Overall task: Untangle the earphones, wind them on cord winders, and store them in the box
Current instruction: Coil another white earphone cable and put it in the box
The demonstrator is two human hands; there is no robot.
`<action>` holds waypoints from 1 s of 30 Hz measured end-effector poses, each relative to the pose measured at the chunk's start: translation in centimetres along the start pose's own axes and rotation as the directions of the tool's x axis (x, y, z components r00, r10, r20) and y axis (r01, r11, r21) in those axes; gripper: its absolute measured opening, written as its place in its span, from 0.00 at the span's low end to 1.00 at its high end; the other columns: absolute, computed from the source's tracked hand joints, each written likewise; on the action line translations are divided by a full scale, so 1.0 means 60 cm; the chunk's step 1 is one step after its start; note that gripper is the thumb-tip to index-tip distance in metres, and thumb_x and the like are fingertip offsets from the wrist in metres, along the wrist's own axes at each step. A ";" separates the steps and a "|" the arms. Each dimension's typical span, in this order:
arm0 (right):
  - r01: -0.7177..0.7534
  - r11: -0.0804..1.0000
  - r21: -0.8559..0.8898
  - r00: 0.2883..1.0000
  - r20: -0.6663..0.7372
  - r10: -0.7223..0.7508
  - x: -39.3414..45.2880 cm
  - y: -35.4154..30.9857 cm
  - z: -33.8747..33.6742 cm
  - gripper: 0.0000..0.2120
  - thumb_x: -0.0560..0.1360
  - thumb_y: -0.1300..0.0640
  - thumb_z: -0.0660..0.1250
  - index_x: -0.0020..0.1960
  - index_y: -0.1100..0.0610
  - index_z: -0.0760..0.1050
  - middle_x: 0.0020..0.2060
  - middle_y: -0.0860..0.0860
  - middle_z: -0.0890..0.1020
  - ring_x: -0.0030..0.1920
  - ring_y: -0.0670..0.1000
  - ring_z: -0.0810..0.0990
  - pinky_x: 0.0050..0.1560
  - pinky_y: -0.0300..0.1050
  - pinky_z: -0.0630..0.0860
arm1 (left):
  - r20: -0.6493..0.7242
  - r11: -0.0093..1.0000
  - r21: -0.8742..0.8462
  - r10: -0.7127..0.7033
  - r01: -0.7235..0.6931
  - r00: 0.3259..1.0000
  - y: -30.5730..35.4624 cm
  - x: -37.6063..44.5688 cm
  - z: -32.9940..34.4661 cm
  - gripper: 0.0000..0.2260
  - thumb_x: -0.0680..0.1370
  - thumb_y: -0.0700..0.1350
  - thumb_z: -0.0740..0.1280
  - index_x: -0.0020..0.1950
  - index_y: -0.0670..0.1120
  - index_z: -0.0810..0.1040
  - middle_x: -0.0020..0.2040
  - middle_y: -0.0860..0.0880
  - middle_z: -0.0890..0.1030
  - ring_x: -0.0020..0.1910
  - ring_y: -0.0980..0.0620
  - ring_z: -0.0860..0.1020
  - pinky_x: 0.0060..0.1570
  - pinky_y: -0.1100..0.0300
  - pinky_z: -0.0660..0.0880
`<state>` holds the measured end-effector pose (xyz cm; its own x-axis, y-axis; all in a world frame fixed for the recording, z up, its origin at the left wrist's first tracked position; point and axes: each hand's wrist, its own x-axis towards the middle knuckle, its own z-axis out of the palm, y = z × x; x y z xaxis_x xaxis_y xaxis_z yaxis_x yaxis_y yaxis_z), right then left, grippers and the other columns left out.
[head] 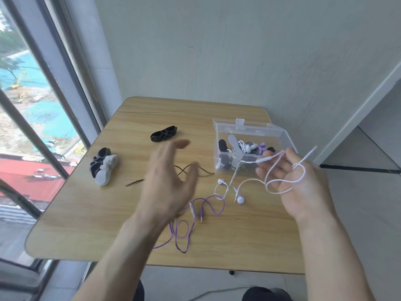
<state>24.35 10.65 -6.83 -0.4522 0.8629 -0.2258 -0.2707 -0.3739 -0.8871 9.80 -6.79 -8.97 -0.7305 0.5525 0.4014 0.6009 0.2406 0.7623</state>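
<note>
Lower centre: purple earphones [195,216] lie loose on the table [86,224], unwound. Mid-frame: left hand [167,183] blurred, fingers spread, holding nothing; right hand [301,181] grips looped white earphones [282,181], still unwound. Beyond: spare cord winders [104,168] wait; the open box [249,146] already holds wound sets.

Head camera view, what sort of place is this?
Probably an upper-floor room, maybe an office or flat: a small light-wood table stands against a plain pale wall, beside a large dark-framed window overlooking rooftops and a construction site far below.
</note>
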 end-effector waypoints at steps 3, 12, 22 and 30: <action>-0.027 0.999 -0.021 0.995 0.098 0.029 -0.023 0.013 0.027 0.11 0.83 0.56 0.61 0.45 0.59 0.75 0.36 0.55 0.85 0.34 0.56 0.85 0.36 0.50 0.82 | 0.379 0.980 -0.198 0.097 -0.021 0.921 0.034 -0.027 0.045 0.36 0.74 0.49 0.74 0.77 0.53 0.59 0.69 0.62 0.72 0.67 0.70 0.68 0.60 0.78 0.62; 0.107 0.976 0.189 0.993 -0.068 -0.096 -0.010 -0.028 -0.002 0.12 0.82 0.56 0.62 0.39 0.53 0.71 0.26 0.46 0.72 0.24 0.46 0.70 0.27 0.35 0.68 | 0.471 0.993 -0.006 0.109 -0.121 0.875 0.000 -0.009 0.058 0.07 0.81 0.48 0.67 0.44 0.51 0.80 0.37 0.56 0.80 0.39 0.60 0.76 0.41 0.71 0.68; 0.232 0.916 -0.328 0.937 -0.176 -0.300 0.008 -0.041 -0.067 0.12 0.79 0.57 0.66 0.38 0.55 0.75 0.27 0.47 0.79 0.27 0.49 0.73 0.28 0.40 0.68 | 0.406 0.837 -0.455 -0.109 0.304 0.908 -0.003 0.018 0.017 0.11 0.80 0.47 0.63 0.43 0.41 0.75 0.37 0.46 0.85 0.45 0.40 0.81 0.49 0.50 0.74; 0.136 0.656 -0.742 0.990 0.124 -0.065 0.013 -0.032 -0.077 0.14 0.72 0.57 0.77 0.57 0.51 0.82 0.50 0.48 0.86 0.49 0.45 0.83 0.56 0.44 0.77 | 0.610 0.388 -0.693 -0.134 0.608 0.781 -0.002 0.023 -0.003 0.15 0.79 0.45 0.62 0.64 0.41 0.75 0.54 0.36 0.81 0.50 0.38 0.81 0.51 0.46 0.76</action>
<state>28.46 13.62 -7.18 -0.5360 0.8362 -0.1162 0.3914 0.1242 -0.9118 8.66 -6.19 -8.43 -0.4528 0.8862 -0.0981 -0.4360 -0.1241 0.8913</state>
